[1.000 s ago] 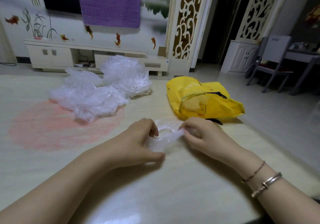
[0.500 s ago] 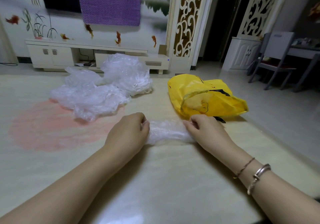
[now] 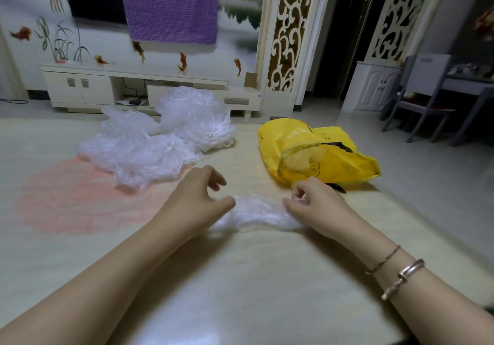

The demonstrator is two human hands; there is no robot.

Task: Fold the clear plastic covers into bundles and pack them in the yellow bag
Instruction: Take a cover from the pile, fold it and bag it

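Now a clear plastic cover (image 3: pixel 258 212) lies squashed flat on the table (image 3: pixel 240 291) between two hands. The right hand (image 3: pixel 318 203) pinches its right end with curled fingers. The left hand (image 3: pixel 195 200) has loose fingers, and its thumb touches the left end. A yellow bag (image 3: pixel 318 155) lies just behind the right hand. More clear covers (image 3: pixel 157 136) sit in a pile farther back on the left.

Bare forearms, no sleeves; R wrist: thin cord bracelet (image 3: pixel 382 259), metal bangle (image 3: pixel 403 278).

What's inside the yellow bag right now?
Through the yellow bag's open mouth something pale and crumpled shows, probably plastic; whatever lies deeper is hidden by the bag's walls.
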